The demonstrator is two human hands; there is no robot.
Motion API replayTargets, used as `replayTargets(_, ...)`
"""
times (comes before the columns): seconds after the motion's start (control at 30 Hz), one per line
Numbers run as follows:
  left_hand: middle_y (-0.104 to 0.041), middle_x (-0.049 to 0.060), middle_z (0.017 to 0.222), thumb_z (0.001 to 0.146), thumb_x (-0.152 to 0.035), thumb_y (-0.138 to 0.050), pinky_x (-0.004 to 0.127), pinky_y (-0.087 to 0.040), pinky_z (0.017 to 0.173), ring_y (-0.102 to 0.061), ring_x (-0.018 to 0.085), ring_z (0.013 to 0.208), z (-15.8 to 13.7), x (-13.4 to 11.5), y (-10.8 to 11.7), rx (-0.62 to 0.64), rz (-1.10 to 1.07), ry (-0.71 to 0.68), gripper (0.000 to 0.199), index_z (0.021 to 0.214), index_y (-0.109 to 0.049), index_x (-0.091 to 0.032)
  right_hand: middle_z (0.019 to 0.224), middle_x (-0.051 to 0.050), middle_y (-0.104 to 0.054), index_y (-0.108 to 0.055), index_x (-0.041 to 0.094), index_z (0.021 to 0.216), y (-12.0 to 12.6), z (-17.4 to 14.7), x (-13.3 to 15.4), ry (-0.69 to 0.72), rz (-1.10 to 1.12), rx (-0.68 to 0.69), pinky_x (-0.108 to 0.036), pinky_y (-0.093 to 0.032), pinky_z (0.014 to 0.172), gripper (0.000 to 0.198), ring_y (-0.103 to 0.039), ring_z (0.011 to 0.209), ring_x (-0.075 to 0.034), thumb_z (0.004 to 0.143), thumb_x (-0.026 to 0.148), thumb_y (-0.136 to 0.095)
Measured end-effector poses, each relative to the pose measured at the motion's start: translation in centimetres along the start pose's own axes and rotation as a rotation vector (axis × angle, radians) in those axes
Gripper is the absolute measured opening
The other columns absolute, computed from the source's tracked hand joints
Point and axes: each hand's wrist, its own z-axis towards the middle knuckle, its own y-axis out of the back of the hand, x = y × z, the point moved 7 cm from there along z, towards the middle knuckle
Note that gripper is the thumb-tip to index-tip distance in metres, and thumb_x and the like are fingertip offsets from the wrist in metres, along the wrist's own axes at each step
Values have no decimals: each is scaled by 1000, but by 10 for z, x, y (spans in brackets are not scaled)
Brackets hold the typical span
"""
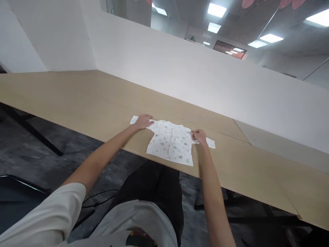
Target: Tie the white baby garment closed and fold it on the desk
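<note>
A small white baby shirt with a scattered print lies spread on the table, its front opening facing up and both sleeves out to the sides. My left hand rests flat over the left sleeve, fingers stretched toward the shoulder and slightly blurred. On the other side, my right hand has its fingers closed on the right sleeve close to the shoulder. The cuff of that sleeve shows beyond my wrist. The shirt's lower hem lies near the table's front edge.
The long light-wood table runs across the view, with seams between its boards. A white wall rises behind it, topped by glass. A dark chair stands at the lower left, and black table legs show below.
</note>
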Motion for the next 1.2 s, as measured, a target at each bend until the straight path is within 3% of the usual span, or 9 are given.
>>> replayTargets(0.1, -51, 17, 133, 87, -46, -42, 40, -29, 100, -44, 31, 123, 8, 52, 4, 35, 128, 157, 51, 124, -53, -13, 109, -17, -64, -64, 9, 104, 33, 6, -33, 19, -341, -233, -34, -43, 89, 31, -57, 103, -25, 86, 25, -45)
replayTargets(0.3, -68, 9, 106, 83, -37, -51, 32, -33, 92, -58, 25, 104, 21, 52, 18, 194, 186, 69, 32, 104, -65, -17, 113, -18, -62, -63, 12, 114, 39, -4, -56, 72, -754, -44, -42, -36, 94, 37, -54, 108, -27, 88, 21, -39)
replayTargets(0.4, -69, 10, 99, 85, -36, -49, 34, -33, 91, -59, 26, 101, 40, 30, 70, -9, 240, 8, 29, 100, -65, -16, 105, -19, -64, -65, 11, 103, 70, -1, -33, 160, -857, -88, -38, -39, 87, 30, -56, 101, -27, 88, 18, -40)
replayTargets(0.53, -65, 11, 98, 94, -42, -34, 40, -27, 97, -55, 24, 102, 41, -9, 154, -460, 202, -143, 40, 108, -59, -14, 95, -21, -62, -62, 6, 101, 155, -5, 2, 295, -709, -547, -36, -40, 78, 31, -55, 90, -27, 88, 23, -39)
replayTargets(0.6, -62, 12, 98, 96, -46, -27, 42, -25, 98, -52, 24, 103, 27, -20, 171, -546, 196, -185, 46, 111, -56, -13, 88, -19, -61, -61, 6, 99, 185, -17, 2, 325, -626, -722, -37, -39, 78, 31, -54, 86, -28, 86, 24, -40)
replayTargets(0.7, -61, 13, 94, 96, -47, -21, 44, -27, 96, -51, 23, 97, -4, -27, 152, -387, 260, -275, 51, 105, -58, -14, 80, -14, -58, -63, 8, 89, 186, -41, -18, 348, -611, -715, -37, -38, 76, 26, -52, 82, -26, 83, 27, -46)
replayTargets(0.87, -62, 12, 91, 93, -34, -23, 42, -33, 94, -53, 23, 93, -67, -6, 70, 50, 172, -459, 44, 94, -65, -24, 85, -14, -58, -64, 12, 79, 114, -90, -73, 301, -784, -398, -36, -38, 79, 15, -51, 87, -27, 76, 21, -51)
replayTargets(1.1, -62, 12, 107, 84, -36, -36, 37, -43, 89, -55, 25, 99, -75, 46, 51, -165, 20, -22, 40, 103, -67, -19, 101, -18, -55, -61, 10, 91, 86, -116, -130, 140, -768, -290, -35, -40, 85, 24, -51, 95, -28, 70, 11, -49)
replayTargets(1.2, -66, 10, 107, 88, -45, -31, 33, -44, 83, -58, 25, 96, -68, 47, 35, -91, -136, 128, 48, 106, -66, -17, 100, -16, -58, -63, 11, 87, 93, -113, -139, 135, -639, -257, -32, -40, 90, 27, -53, 100, -25, 68, 7, -44)
